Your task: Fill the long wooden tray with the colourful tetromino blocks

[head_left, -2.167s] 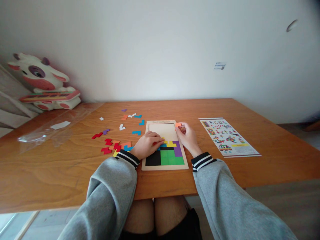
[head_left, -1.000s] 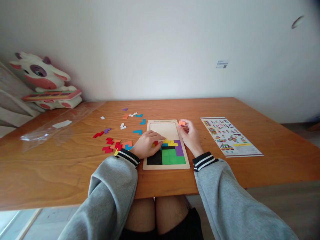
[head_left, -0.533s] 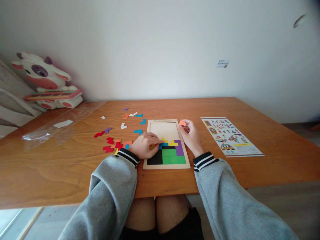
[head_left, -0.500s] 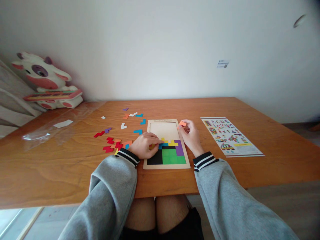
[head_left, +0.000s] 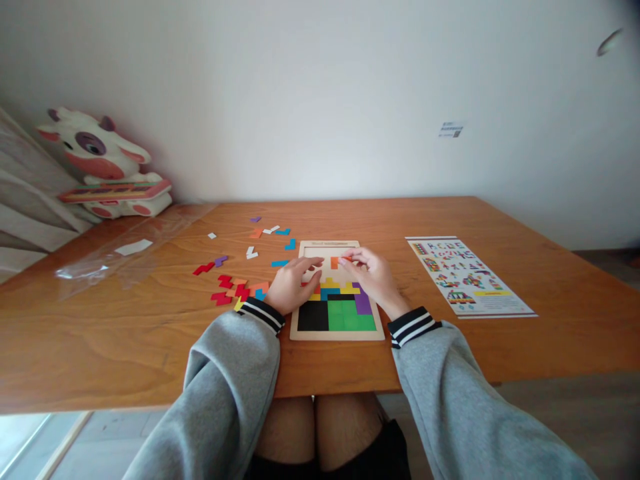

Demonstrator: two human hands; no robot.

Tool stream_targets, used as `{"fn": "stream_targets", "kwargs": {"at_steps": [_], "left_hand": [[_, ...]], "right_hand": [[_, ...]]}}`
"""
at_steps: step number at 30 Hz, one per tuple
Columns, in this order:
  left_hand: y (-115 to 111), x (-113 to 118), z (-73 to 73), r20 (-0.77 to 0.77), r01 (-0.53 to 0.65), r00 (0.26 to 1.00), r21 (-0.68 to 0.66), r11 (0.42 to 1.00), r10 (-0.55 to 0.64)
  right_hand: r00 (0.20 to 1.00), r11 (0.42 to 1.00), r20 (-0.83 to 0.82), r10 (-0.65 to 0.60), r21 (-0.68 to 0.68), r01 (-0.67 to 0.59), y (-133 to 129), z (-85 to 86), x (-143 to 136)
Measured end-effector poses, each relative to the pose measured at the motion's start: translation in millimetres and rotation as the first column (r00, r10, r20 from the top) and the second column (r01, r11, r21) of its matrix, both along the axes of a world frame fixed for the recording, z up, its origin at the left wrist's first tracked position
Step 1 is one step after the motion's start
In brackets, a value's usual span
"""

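My right hand (head_left: 373,277) pinches an orange puzzle piece (head_left: 335,263) above the upper part of the wooden puzzle board (head_left: 337,337). Over the board's left side is my left hand (head_left: 295,283), with thumb and fingers apart and nothing between them. Black (head_left: 313,316), green (head_left: 351,315), purple (head_left: 363,304), yellow and blue pieces (head_left: 330,293) fill the lower part of the frame. Part of an orange piece shows beside my left thumb. The board's upper part is bare light wood, partly covered by my hands.
Loose red pieces (head_left: 221,299), blue pieces (head_left: 291,245), white pieces (head_left: 251,253) and others lie left of the board. A printed pattern sheet (head_left: 473,280) is on the right. Farther left are a clear plastic bag (head_left: 100,263) and a cow-shaped toy keyboard (head_left: 117,190).
My right hand has moved left with the orange piece, from the board's right edge to above it. My left hand has lifted off the pieces and its fingers have spread.
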State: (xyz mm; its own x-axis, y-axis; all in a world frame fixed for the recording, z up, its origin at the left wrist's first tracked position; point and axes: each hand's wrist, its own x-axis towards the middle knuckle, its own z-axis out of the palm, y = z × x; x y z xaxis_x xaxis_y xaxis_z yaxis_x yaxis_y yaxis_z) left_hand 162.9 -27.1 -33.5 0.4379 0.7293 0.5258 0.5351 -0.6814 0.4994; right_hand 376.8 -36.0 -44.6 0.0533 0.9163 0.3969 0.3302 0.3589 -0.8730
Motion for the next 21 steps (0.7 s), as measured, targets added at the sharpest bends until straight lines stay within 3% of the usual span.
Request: {"fn": "stream_targets", "kwargs": {"at_steps": [5, 9, 14, 21], "left_hand": [[2.9, 6.5, -4.8, 0.162, 0.048, 0.987, -0.18, 0.982, -0.018], [5.0, 7.4, -9.4, 0.167, 0.023, 0.986, -0.253, 0.967, 0.02], [9.9, 5.2, -12.5, 0.002, -0.136, 0.99, -0.168, 0.976, 0.139], [18.9, 4.1, -20.9, -0.109, -0.092, 0.99, -0.004, 0.996, 0.091]], "right_hand": [[0.991, 0.99, 0.021, 0.131, -0.052, -0.129, 1.1, 7.9, -10.5], [0.982, 0.986, 0.091, 0.165, -0.028, -0.164, 5.9, 4.3, -10.3], [0.957, 0.982, 0.225, 0.184, 0.005, -0.19, 11.5, -2.7, -5.0], [0.898, 0.979, 0.409, 0.163, 0.044, -0.198, 13.1, -2.8, -2.6]]}}
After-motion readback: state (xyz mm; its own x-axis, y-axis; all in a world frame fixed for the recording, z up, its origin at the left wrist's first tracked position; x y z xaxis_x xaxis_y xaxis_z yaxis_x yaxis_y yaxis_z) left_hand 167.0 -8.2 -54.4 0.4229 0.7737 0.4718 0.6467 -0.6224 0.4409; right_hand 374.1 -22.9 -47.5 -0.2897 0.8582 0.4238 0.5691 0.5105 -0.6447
